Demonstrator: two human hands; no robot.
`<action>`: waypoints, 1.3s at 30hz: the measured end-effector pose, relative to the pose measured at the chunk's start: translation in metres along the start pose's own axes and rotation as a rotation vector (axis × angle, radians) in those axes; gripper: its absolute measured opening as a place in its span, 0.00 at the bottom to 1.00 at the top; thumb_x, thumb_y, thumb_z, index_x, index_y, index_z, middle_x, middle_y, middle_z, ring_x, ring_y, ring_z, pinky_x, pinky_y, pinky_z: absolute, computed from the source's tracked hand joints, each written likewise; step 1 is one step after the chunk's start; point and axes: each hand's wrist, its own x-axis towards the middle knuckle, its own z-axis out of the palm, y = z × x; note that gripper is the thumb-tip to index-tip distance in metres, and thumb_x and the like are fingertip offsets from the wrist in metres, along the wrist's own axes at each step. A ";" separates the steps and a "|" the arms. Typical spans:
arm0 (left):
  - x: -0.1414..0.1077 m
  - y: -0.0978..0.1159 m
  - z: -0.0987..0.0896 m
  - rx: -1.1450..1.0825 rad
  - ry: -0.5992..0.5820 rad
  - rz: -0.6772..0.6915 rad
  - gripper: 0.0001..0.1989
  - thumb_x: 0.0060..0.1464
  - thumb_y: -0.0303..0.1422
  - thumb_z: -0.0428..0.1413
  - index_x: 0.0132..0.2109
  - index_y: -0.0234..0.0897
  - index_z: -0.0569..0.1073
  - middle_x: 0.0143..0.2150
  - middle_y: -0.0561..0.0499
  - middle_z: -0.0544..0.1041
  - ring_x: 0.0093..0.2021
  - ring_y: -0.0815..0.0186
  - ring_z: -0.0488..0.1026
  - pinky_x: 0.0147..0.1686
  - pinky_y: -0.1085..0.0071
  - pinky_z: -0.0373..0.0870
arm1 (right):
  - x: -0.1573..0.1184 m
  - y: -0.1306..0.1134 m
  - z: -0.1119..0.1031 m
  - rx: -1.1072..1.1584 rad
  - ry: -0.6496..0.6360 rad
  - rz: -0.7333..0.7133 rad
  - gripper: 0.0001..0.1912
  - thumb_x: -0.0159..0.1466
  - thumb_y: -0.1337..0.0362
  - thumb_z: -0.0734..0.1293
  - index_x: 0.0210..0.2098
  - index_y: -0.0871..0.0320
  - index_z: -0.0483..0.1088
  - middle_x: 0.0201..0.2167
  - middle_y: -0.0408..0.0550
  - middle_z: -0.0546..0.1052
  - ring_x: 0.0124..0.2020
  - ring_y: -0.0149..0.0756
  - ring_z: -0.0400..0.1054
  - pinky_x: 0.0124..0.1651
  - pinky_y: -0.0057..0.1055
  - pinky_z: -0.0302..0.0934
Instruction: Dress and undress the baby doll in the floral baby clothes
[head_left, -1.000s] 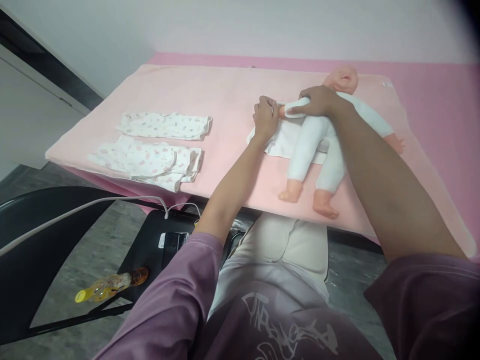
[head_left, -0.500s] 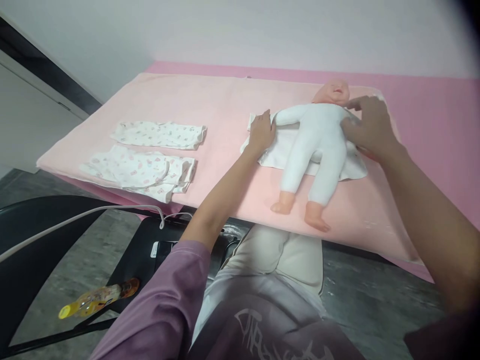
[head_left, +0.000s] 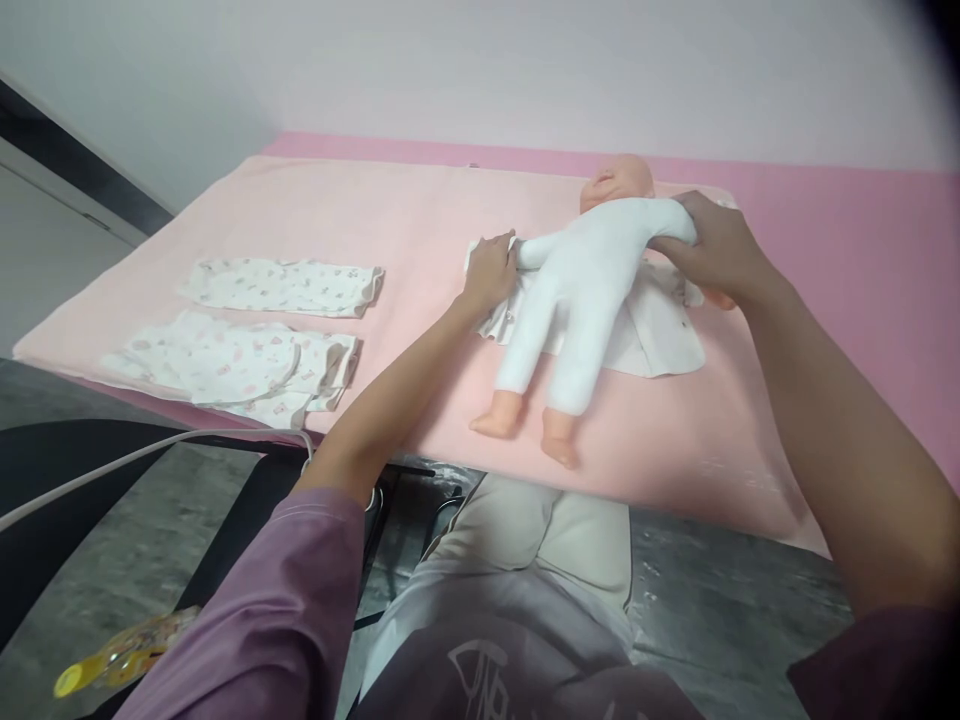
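A baby doll [head_left: 574, 265] with a white cloth body lies tilted on its back on a spread white baby shirt [head_left: 656, 325]. Its head is turned to the left and its bare feet point toward me. My right hand [head_left: 716, 245] is closed around the doll's upper arm on the right side, and that shoulder is raised off the shirt. At the end of the doll's other arm, my left hand [head_left: 491, 272] is closed over the doll's hand, beside the shirt's sleeve. The fingers hide the doll's hand there.
On the pink padded mat [head_left: 420, 220] at the left lie folded printed baby clothes [head_left: 285, 288] and another printed garment [head_left: 217, 360]. A white cable [head_left: 150, 450] crosses a black chair at the lower left. A yellow-capped bottle [head_left: 127, 650] is below it.
My right hand has taken hold of the doll's arm and lifted that side. The doll has tilted leftward and its head has turned left. More of the shirt shows at the right.
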 end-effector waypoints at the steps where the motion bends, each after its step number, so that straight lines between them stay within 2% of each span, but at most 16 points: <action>1: 0.001 0.000 0.000 -0.005 0.008 -0.006 0.37 0.78 0.51 0.33 0.77 0.39 0.70 0.78 0.42 0.70 0.80 0.51 0.64 0.85 0.51 0.41 | 0.002 -0.007 -0.002 0.007 -0.001 0.007 0.21 0.71 0.53 0.72 0.59 0.53 0.72 0.60 0.61 0.79 0.56 0.55 0.73 0.56 0.49 0.67; 4: 0.005 -0.001 -0.001 -0.024 0.022 -0.032 0.39 0.77 0.56 0.32 0.75 0.41 0.72 0.77 0.43 0.71 0.78 0.53 0.66 0.84 0.53 0.44 | 0.002 -0.023 -0.007 0.053 0.004 0.046 0.19 0.70 0.56 0.72 0.58 0.53 0.70 0.54 0.59 0.81 0.51 0.52 0.74 0.53 0.49 0.69; 6: 0.006 -0.001 -0.002 -0.023 0.025 -0.042 0.39 0.78 0.55 0.32 0.75 0.40 0.72 0.76 0.41 0.73 0.77 0.52 0.68 0.83 0.52 0.46 | 0.000 -0.025 -0.007 0.098 0.001 0.063 0.17 0.70 0.57 0.72 0.56 0.53 0.69 0.52 0.58 0.81 0.48 0.51 0.74 0.50 0.49 0.69; 9: 0.006 -0.001 -0.006 -0.040 0.040 -0.057 0.37 0.79 0.51 0.32 0.75 0.38 0.71 0.75 0.40 0.74 0.76 0.51 0.69 0.81 0.52 0.53 | -0.003 -0.015 -0.005 0.157 0.011 0.055 0.18 0.70 0.56 0.72 0.56 0.53 0.69 0.52 0.58 0.80 0.47 0.49 0.75 0.47 0.47 0.70; 11: 0.005 0.001 -0.009 -0.061 0.046 -0.067 0.35 0.79 0.49 0.33 0.75 0.40 0.72 0.76 0.43 0.73 0.76 0.52 0.69 0.79 0.53 0.58 | -0.004 -0.004 -0.002 0.186 0.043 0.046 0.19 0.69 0.57 0.72 0.58 0.52 0.69 0.54 0.57 0.80 0.48 0.48 0.75 0.46 0.46 0.71; 14: 0.003 0.004 -0.014 -0.103 0.046 -0.056 0.34 0.80 0.50 0.33 0.74 0.44 0.72 0.76 0.46 0.74 0.76 0.54 0.70 0.76 0.56 0.62 | -0.006 0.008 0.002 0.249 0.086 0.044 0.18 0.69 0.59 0.70 0.57 0.51 0.68 0.56 0.57 0.79 0.49 0.49 0.76 0.46 0.47 0.71; 17: 0.002 0.010 -0.019 -0.167 0.055 -0.024 0.35 0.80 0.50 0.31 0.74 0.43 0.71 0.75 0.46 0.75 0.75 0.55 0.71 0.74 0.58 0.66 | -0.008 0.008 0.006 0.300 0.083 0.047 0.16 0.68 0.60 0.71 0.53 0.51 0.68 0.54 0.57 0.79 0.50 0.50 0.75 0.46 0.46 0.71; 21: 0.005 0.017 -0.023 -0.169 0.060 0.055 0.37 0.79 0.52 0.30 0.74 0.42 0.71 0.76 0.49 0.74 0.75 0.56 0.69 0.75 0.60 0.64 | -0.006 -0.004 0.014 0.280 -0.040 0.080 0.15 0.66 0.57 0.73 0.49 0.50 0.68 0.47 0.52 0.79 0.47 0.51 0.75 0.46 0.48 0.70; 24: 0.009 0.019 -0.026 -0.134 0.039 0.078 0.38 0.79 0.54 0.28 0.74 0.41 0.70 0.75 0.52 0.75 0.74 0.56 0.69 0.76 0.60 0.61 | 0.001 -0.015 0.024 0.253 -0.129 0.048 0.17 0.66 0.52 0.74 0.47 0.50 0.67 0.45 0.50 0.78 0.45 0.52 0.74 0.49 0.52 0.72; 29: 0.011 0.012 -0.037 -0.142 -0.010 0.101 0.37 0.78 0.56 0.32 0.68 0.41 0.75 0.71 0.46 0.78 0.69 0.52 0.72 0.73 0.54 0.64 | 0.021 -0.028 0.030 0.195 -0.162 -0.031 0.19 0.67 0.48 0.73 0.49 0.50 0.67 0.44 0.50 0.78 0.44 0.53 0.75 0.48 0.55 0.76; 32: 0.007 0.009 -0.042 -0.077 -0.091 0.046 0.36 0.77 0.58 0.34 0.65 0.45 0.78 0.68 0.45 0.80 0.68 0.48 0.74 0.72 0.50 0.65 | 0.035 -0.025 0.023 0.119 -0.202 -0.075 0.21 0.66 0.47 0.75 0.50 0.51 0.70 0.45 0.51 0.79 0.44 0.54 0.76 0.47 0.54 0.76; 36: 0.002 0.010 -0.037 0.057 -0.144 0.028 0.38 0.76 0.59 0.32 0.63 0.46 0.80 0.66 0.42 0.81 0.70 0.44 0.72 0.75 0.45 0.59 | 0.046 -0.009 0.013 0.018 -0.286 -0.123 0.25 0.63 0.45 0.76 0.54 0.49 0.74 0.47 0.51 0.82 0.46 0.57 0.77 0.47 0.55 0.75; 38: 0.002 0.011 -0.033 0.096 -0.146 0.048 0.39 0.76 0.59 0.31 0.66 0.46 0.78 0.68 0.42 0.79 0.72 0.43 0.70 0.76 0.43 0.56 | 0.041 -0.004 0.016 -0.012 -0.265 -0.143 0.26 0.64 0.43 0.76 0.55 0.49 0.75 0.50 0.53 0.82 0.50 0.60 0.76 0.51 0.59 0.73; 39: 0.002 0.011 -0.032 0.105 -0.150 0.052 0.40 0.75 0.60 0.31 0.68 0.45 0.77 0.70 0.41 0.78 0.73 0.43 0.69 0.77 0.42 0.56 | 0.034 -0.003 0.020 -0.035 -0.210 -0.146 0.27 0.64 0.43 0.76 0.56 0.50 0.75 0.52 0.55 0.81 0.54 0.63 0.75 0.54 0.61 0.72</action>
